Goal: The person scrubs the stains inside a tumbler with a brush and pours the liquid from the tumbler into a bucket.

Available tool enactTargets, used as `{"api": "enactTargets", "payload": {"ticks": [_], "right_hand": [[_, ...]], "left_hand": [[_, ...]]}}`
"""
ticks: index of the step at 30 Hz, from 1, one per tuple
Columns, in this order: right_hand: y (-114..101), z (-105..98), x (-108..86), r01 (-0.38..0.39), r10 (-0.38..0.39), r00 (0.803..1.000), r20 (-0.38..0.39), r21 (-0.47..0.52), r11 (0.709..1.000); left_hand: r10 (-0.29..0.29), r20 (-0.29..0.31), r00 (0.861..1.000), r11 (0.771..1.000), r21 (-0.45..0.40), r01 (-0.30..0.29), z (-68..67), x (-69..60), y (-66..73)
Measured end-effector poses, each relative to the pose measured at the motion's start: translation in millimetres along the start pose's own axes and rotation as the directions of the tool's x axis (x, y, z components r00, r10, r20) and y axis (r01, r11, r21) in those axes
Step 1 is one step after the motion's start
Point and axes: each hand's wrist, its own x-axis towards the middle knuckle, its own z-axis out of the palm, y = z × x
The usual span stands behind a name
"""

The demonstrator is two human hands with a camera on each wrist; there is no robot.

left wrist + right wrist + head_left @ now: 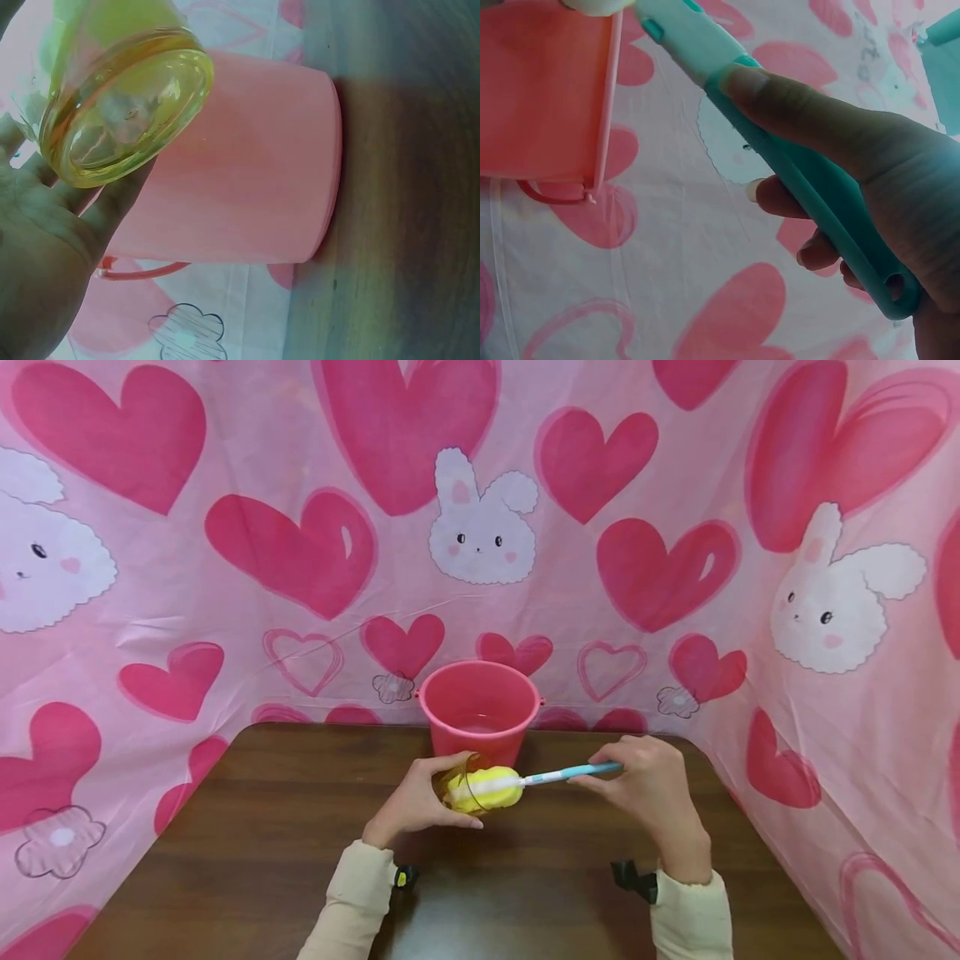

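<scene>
My left hand (422, 799) grips an amber see-through glass (135, 112), tipped on its side with its mouth toward the right. A bottle brush with a yellow and white sponge head (491, 788) lies partly inside that glass. Its blue-and-white handle (573, 772) runs out to the right, where my right hand (647, 781) pinches it between thumb and fingers. In the right wrist view the teal handle (810, 195) crosses the palm, thumb along its top. The left wrist view shows the glass's thick round base, with fingers behind it.
Right behind the glass, a pink bucket (442, 727) stands on the dark wooden table (300, 860), near its back edge. A pink cloth (247, 577) with hearts and rabbits hangs behind and at both sides.
</scene>
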Motion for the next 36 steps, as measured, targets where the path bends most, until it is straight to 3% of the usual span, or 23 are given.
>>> {"api": "enactTargets", "payload": {"ticks": [6,13,20,27,36], "right_hand": [[-0.6,0.0,-2.3,-0.075,0.073,0.995,0.072,0.026,0.997],[7.2,-11.0,-5.9,-0.165,0.165,0.986,0.007,0.072,0.984],[13.0,-16.3,-9.3,-0.221,0.229,0.973,-0.042,0.148,0.964],[4.9,-8.0,-6.7,-0.279,0.282,0.959,0.003,0.156,0.948],[5.2,-1.6,-7.2,-0.312,0.307,0.95,0.055,0.132,0.941]], "left_hand": [[-0.026,0.022,0.999,1.0,-0.007,0.026,1.5,-0.3,-2.5],[0.002,0.003,1.0,1.0,-0.031,-0.002,2.4,1.5,-2.8],[-0.011,-0.021,1.0,0.999,-0.049,0.01,1.2,0.0,0.3],[-0.003,-0.019,1.0,0.995,-0.095,0.001,0.9,-0.1,-0.3],[0.059,0.01,0.998,0.99,-0.131,-0.057,7.9,3.4,-1.0]]}}
